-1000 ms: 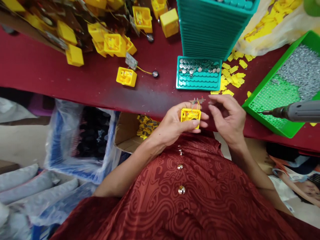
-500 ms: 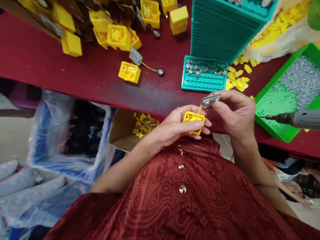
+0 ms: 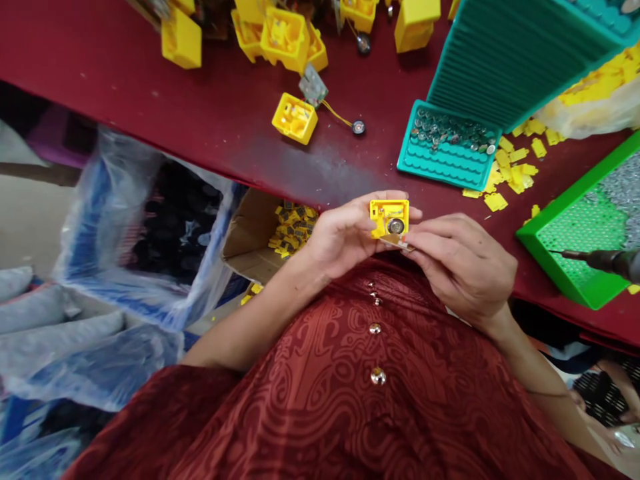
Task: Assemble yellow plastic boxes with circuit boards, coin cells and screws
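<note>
My left hand (image 3: 347, 230) is closed around a small yellow plastic housing (image 3: 379, 215), its open side facing up. Inside the housing sits a round silver-and-dark speaker (image 3: 395, 227). A small circuit board (image 3: 397, 243) is pinched in the fingertips of my right hand (image 3: 463, 263), at the near edge of the housing. On the table beyond lies another open yellow housing (image 3: 295, 119), with a circuit board (image 3: 313, 85) and a wired speaker (image 3: 358, 127) beside it.
A teal tray (image 3: 440, 175) of button cells lies in front of a tall teal tray stack (image 3: 493, 67). To the right are loose yellow pieces (image 3: 515, 163), a green basket (image 3: 565, 267) of screws and an electric screwdriver (image 3: 613, 262). A cardboard box (image 3: 245, 250) stands below the table edge.
The circuit board has come down from above the housing to its near edge. The housing has turned, and the speaker now shows inside it. The view has shifted.
</note>
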Motion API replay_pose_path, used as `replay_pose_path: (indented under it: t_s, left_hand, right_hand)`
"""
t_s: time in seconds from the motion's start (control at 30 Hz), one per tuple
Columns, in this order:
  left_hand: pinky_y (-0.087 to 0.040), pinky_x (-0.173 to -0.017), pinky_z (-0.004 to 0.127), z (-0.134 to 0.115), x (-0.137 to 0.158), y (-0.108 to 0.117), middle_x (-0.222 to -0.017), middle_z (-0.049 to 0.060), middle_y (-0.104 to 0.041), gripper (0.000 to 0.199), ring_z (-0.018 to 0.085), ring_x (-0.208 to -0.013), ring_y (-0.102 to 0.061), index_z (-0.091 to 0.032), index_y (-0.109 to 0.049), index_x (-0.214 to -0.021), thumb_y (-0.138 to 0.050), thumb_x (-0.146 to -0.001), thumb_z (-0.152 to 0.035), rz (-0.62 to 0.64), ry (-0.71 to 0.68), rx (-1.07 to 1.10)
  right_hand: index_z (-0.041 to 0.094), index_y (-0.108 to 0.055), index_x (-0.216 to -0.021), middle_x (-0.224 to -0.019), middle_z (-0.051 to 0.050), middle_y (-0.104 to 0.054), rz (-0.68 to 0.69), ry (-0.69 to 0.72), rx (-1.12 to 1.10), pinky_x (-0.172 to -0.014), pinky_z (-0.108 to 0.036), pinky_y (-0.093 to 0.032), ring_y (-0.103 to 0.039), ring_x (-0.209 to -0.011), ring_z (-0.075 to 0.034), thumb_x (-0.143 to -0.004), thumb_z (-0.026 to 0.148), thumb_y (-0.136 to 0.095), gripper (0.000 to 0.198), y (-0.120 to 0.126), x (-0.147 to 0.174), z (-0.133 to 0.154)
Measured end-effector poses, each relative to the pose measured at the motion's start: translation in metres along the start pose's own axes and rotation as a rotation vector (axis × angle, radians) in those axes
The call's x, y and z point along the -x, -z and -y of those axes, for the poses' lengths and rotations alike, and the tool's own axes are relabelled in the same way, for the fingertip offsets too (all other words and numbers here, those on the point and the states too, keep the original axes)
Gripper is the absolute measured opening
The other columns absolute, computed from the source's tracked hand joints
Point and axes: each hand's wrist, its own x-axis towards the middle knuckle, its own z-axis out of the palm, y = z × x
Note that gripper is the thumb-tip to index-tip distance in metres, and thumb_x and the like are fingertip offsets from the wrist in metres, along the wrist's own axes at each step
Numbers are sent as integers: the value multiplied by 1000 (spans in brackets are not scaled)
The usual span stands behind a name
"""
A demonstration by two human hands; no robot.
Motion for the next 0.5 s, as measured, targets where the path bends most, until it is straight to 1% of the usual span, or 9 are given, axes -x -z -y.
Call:
replay_pose_path:
  t_s: [0.07,0.13,0.23,0.33,0.43,0.5]
  left_hand:
    - [-64,-82,32,-2,2,-1,-107,7,-85,40,22,-93,-80,-19,-75,-107,-77,-67,-23,-10,2,-30]
    - [-64,-81,32,-1,3,-6,-104,6,-84,34,21,-90,-79,-19,-73,-105,-77,-71,-18,-42,-5,-67]
    - [-63,-78,27,0,4,-17,-97,2,-81,35,15,-84,-77,-18,-71,-103,-74,-69,-7,-61,-14,-83]
    - [-61,-75,22,-1,5,-25,-91,-2,-76,38,11,-79,-73,-16,-70,-103,-75,-67,-3,-64,-33,-93]
    - [-60,-74,22,-1,4,-26,-94,-2,-76,41,11,-80,-73,-17,-69,-107,-78,-68,-6,-60,-45,-104]
    - [-61,-77,24,-1,3,-23,-100,0,-77,43,13,-84,-74,-19,-69,-112,-79,-71,-11,-61,-32,-119]
  right_hand:
    - [28,-79,-102,-99,0,-83,23,14,24,-74,-31,-64,-75,-85,-16,-100,20,-72,10,3,-1,1]
    - [28,-79,-104,-99,0,-83,48,10,36,-75,-31,-63,-75,-87,-16,-100,18,-70,13,7,-3,2]
    - [28,-78,-111,-102,-2,-82,67,8,72,-77,-31,-64,-75,-88,-16,-100,14,-68,20,14,-4,4]
    - [25,-76,-116,-102,-3,-81,62,-15,114,-79,-31,-64,-75,-89,-16,-101,12,-65,23,16,-5,4]
    - [18,-73,-107,-96,-5,-80,3,-39,110,-80,-31,-63,-75,-87,-17,-99,9,-67,14,14,-5,4]
    - [18,-72,-102,-93,-4,-80,-20,-80,97,-79,-30,-62,-75,-84,-16,-98,8,-68,11,12,-5,3]
